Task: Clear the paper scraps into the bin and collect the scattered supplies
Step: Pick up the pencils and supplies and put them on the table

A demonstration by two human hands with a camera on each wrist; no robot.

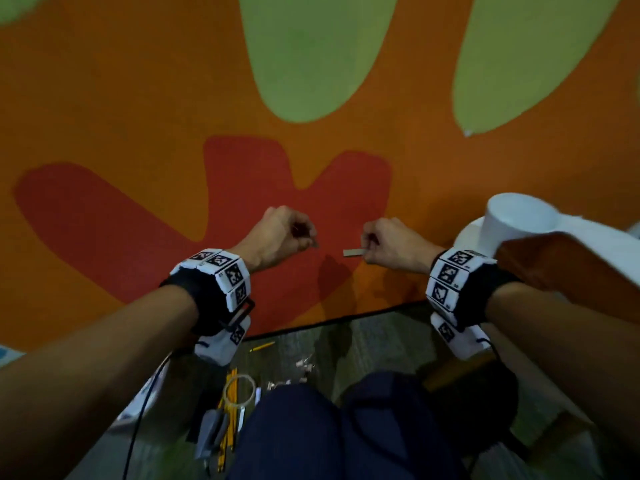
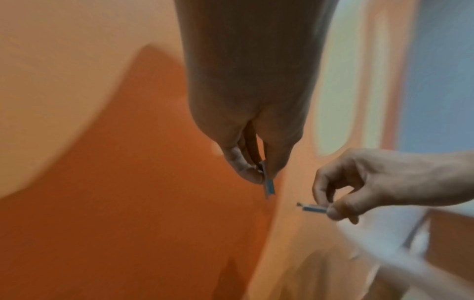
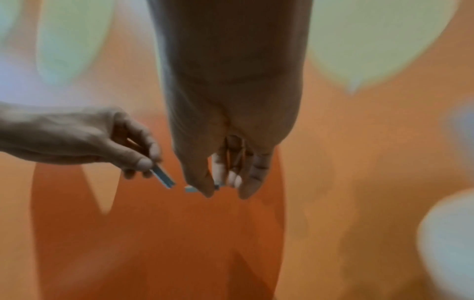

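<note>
Both hands hover low over the orange and red rug (image 1: 138,116), a short gap between them. My left hand (image 1: 310,239) pinches a small grey strip (image 2: 269,184) between thumb and fingers, its end pointing down. Opposite it, my right hand (image 1: 369,249) pinches a second grey strip (image 1: 354,252) that sticks out toward the left hand. In the right wrist view the right hand (image 3: 215,186) shows only the strip's tip (image 3: 191,189). What the strips are made of is unclear.
A white cup-shaped container (image 1: 519,220) stands at the right, just beyond my right wrist. Near my knees, off the rug's edge, lie yellow pencils (image 1: 228,427), a clear tape roll (image 1: 240,389), a grey tool (image 1: 211,431) and several white paper scraps (image 1: 304,365).
</note>
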